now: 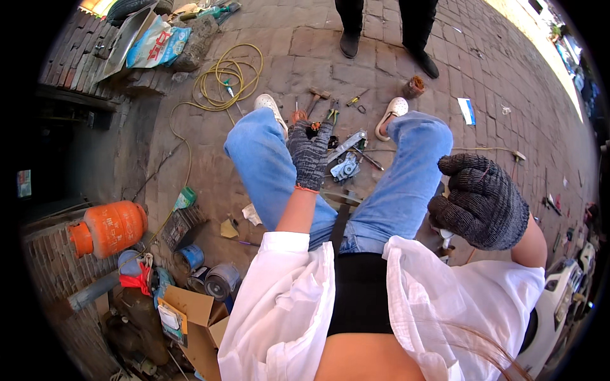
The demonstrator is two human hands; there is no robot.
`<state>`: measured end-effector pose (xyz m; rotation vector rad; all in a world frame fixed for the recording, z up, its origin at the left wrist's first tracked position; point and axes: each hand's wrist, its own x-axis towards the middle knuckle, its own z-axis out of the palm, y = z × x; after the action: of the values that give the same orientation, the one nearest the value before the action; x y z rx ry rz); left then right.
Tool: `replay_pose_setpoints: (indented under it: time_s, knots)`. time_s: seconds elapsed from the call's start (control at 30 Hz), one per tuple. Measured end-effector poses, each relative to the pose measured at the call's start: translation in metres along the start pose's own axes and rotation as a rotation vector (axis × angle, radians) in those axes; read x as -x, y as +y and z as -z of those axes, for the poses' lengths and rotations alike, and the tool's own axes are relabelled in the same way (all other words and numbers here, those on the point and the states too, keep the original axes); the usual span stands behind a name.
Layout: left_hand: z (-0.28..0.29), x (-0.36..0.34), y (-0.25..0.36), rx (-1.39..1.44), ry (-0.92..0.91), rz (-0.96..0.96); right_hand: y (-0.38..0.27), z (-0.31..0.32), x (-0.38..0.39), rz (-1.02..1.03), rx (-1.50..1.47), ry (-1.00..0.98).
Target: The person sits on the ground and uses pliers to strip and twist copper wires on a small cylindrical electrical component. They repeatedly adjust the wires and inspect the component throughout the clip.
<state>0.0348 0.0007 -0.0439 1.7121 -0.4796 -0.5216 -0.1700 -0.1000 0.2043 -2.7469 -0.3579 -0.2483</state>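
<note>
My left hand (309, 155), in a dark grey knit glove, reaches low between my knees. Its thumb and fingers are stretched apart around a small black-and-orange part (312, 129); whether they touch it I cannot tell. By its fingertips lie a bundle of copper wire (298, 117), a hammer (318, 94) and pliers (333, 112). A silver metal bar (347, 145), a screwdriver (371, 160) and a bluish-grey metal part (345, 167) lie to its right. Beside my right knee, my right hand (486, 203) is raised, similarly gloved, its fingers curled; their inner side is hidden.
A person's legs (416, 28) stand ahead. A yellow hose (210, 79) coils at far left. An orange gas cylinder (117, 227), paint cans (222, 281) and a cardboard box (190, 306) stand at left. A rusty brown can (414, 87) sits beyond my right foot.
</note>
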Motion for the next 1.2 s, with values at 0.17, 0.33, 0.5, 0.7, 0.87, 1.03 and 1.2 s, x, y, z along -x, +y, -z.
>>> replay_pose_setpoints:
  time_s: [0.17, 0.33, 0.5, 0.7, 0.87, 1.03, 1.2]
  knots:
    - [-0.008, 0.011, -0.014, 0.553, -0.435, 0.102, 0.003, 0.04, -0.017, -0.223, -0.12, 0.137]
    - [0.028, 0.033, -0.005, 0.731, -0.683, 0.161, 0.075, 0.062, 0.049, -0.462, 0.383, 0.503]
    - [0.037, 0.015, 0.003, 0.889, -0.326, 0.143, 0.113, 0.068, 0.067, -0.539, 0.102, 0.645]
    - [0.027, -0.056, -0.033, 0.586, -0.079, 0.396, 0.038, 0.036, 0.033, -0.583, -0.396, 0.777]
    - [0.005, -0.103, -0.08, 0.151, -0.214, 0.494, 0.028, 0.048, 0.009, -0.628, -0.276, 0.764]
    - [0.028, -0.104, -0.126, 0.295, -0.124, 0.522, 0.065, 0.031, -0.018, -0.651, -0.372, 0.737]
    - [0.049, -0.075, -0.079, 0.55, -0.142, 0.392, 0.076, 0.012, -0.042, -0.696, -0.282, 0.7]
